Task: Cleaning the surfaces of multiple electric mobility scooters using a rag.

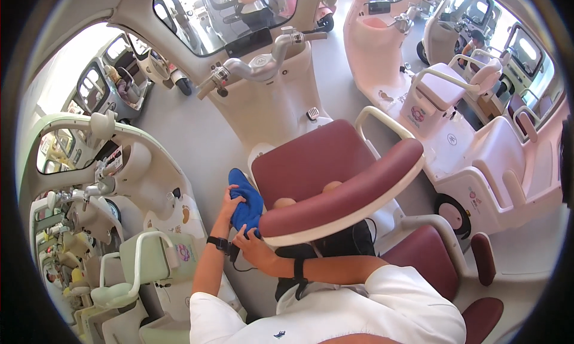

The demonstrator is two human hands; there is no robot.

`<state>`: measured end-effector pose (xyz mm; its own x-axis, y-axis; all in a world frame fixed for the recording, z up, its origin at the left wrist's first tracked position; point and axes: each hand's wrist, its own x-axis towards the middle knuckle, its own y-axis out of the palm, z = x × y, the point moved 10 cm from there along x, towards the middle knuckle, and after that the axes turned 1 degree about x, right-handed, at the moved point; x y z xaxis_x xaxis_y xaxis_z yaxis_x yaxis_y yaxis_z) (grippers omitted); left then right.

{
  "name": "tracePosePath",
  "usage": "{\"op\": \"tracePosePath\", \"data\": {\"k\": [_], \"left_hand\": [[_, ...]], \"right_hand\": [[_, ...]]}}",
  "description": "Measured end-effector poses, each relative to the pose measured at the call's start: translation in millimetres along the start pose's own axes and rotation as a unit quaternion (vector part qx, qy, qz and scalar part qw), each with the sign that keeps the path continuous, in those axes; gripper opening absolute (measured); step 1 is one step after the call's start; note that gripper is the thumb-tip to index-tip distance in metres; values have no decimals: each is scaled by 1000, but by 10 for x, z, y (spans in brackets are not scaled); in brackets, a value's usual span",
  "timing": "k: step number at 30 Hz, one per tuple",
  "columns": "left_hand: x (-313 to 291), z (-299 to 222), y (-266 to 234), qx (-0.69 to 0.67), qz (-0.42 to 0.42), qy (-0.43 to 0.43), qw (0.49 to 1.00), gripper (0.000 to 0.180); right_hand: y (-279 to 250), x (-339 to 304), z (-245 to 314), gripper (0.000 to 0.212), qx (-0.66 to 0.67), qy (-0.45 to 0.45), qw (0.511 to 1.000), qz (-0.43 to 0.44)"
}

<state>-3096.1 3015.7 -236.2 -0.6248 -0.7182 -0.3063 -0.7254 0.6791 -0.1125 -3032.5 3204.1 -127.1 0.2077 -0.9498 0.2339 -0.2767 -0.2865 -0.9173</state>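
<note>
A bunched blue cloth (247, 207) lies along the left side of the maroon seat cushion (311, 161). My left hand (231, 203) is closed on the cloth, with its thumb laid over it. Lower down, the fingers of my right hand (253, 248) are closed on the cloth's bottom end, beside the left tip of the curved maroon backrest (347, 191). The backrest has a cream rim and hides part of the seat. Both wrists wear black bands.
Cream handlebars (263, 63) and a windscreen stand ahead of the seat. A pale green vehicle (161, 248) is at left, a pink one (478, 152) at right. Behind the seat is a maroon rear seat (427, 260). Other people (254, 0) are farther off.
</note>
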Motion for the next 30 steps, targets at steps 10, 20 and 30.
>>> {"op": "tracePosePath", "data": {"k": [10,20,30], "left_hand": [[-1469,-159,592,-380,-93,-51,919,39],[-2302,-549,1004,-264,-129,-28,955,24],[-2390,-2111,1391,289,-67,325,898,37]], "right_hand": [[-282,-765,-231,25,185,-35,974,-129],[-865,-1268,-728,17,296,-76,912,-274],[-1372,-1967,-2039,29,182,217,884,-371]]}}
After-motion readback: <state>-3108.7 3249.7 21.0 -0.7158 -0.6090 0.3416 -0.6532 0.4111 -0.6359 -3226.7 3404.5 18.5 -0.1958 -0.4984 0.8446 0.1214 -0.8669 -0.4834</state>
